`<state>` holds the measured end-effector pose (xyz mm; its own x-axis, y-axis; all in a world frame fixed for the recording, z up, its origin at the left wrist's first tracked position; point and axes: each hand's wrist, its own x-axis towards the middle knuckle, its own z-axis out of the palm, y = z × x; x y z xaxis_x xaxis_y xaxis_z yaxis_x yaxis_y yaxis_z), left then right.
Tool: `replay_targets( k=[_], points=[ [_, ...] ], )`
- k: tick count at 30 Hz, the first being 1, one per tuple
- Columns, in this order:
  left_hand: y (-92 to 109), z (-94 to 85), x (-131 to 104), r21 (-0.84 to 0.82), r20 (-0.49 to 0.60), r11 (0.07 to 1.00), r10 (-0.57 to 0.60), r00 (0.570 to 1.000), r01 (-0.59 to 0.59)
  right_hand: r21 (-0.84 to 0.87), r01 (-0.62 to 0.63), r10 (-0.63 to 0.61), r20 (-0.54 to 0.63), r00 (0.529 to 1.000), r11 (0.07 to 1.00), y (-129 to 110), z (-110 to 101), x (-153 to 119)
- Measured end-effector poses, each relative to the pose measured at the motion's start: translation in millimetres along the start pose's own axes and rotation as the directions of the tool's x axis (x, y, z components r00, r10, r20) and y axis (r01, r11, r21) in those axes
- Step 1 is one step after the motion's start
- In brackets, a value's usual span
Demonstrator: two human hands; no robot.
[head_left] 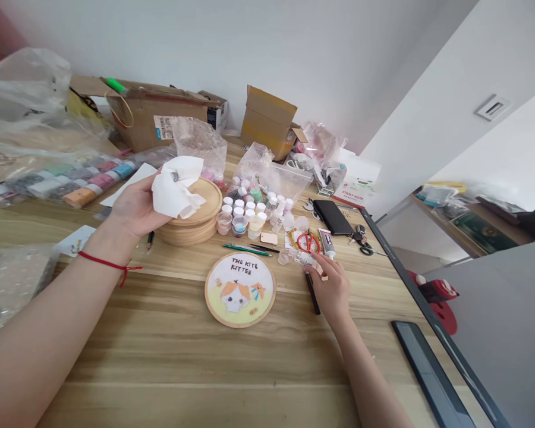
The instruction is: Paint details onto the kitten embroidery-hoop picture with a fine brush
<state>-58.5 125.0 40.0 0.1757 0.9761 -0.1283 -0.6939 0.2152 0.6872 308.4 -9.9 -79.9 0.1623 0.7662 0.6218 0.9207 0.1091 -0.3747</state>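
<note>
My left grip [136, 203] clasps crumpled white tissue [177, 189]; my right grip [333, 286] pinches a small clear bottle [302, 257] over the wood-grained surface [232, 380], near a round, wood-rimmed hoop [241, 289]

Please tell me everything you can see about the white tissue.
The white tissue looks like thin paper, crumpled into uneven folds with loose edges. A small grey patch shows near its top; its cause is unclear. The left hand holds it from one side, and it partly hides the round wooden stack; whether they touch cannot be told.

Bright, soft shadows, edges stretched (noticeably)
</note>
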Motion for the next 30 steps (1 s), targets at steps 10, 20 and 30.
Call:
replay_targets(
  k=[10,20,30],
  points=[
    [1,3.5,-3,0.005,-0.04,1.0,-0.025,0.999,0.025,0.006,-0.006,0.006,0.0,1.0,1.0,-2,-1,1],
    [0,-1.8,2,0.007,-0.025,1.0,-0.002,1.0,0.002,0.02,-0.005,0.005,0.004,1.0,1.0,-10,-5,2],
    [1,-2.7,1,-0.007,-0.019,1.0,-0.006,1.0,0.006,0.05,-0.09,0.09,0.003,0.996,0.995,-21,-11,3]
  ],
)
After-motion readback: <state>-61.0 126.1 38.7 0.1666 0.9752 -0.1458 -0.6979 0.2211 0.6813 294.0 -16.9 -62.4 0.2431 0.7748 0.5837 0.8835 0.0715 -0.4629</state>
